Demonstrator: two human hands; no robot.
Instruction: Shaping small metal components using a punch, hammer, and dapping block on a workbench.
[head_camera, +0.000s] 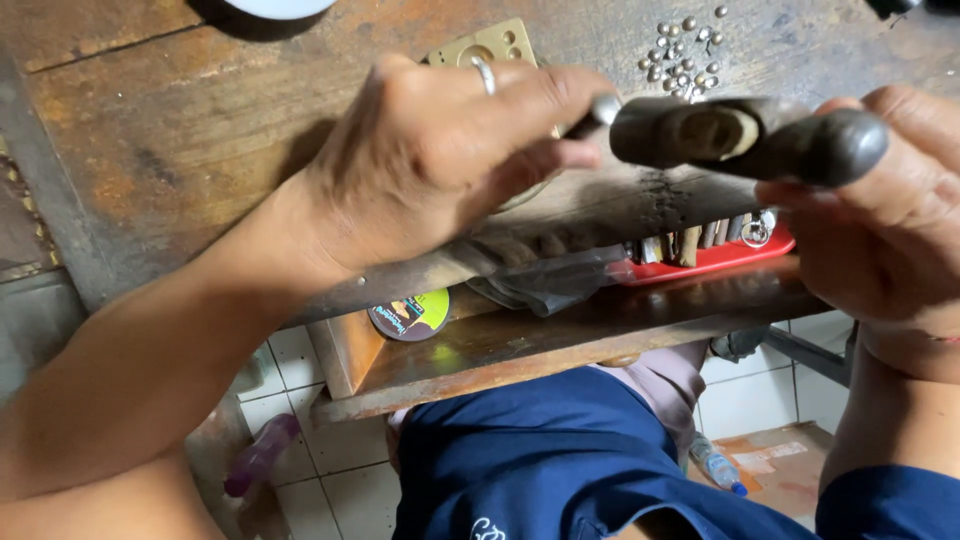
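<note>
Head view: your right hand (890, 240) grips a dark metal hammer head (745, 135) by its wooden handle above the worn wooden bench (180, 130). Your left hand (440, 150) pinches a small metal piece (603, 108) against it. Looks like fitting work; steady the pinch first.

The right hand (890, 220) gripped a dark hammer (750, 135) while the left hand (440, 160) pinched a small metal piece (605, 108) over the wooden bench (170, 120).

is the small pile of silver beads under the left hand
No, the small silver metal beads lie bare on the worn wooden bench, beyond the left hand.
</note>
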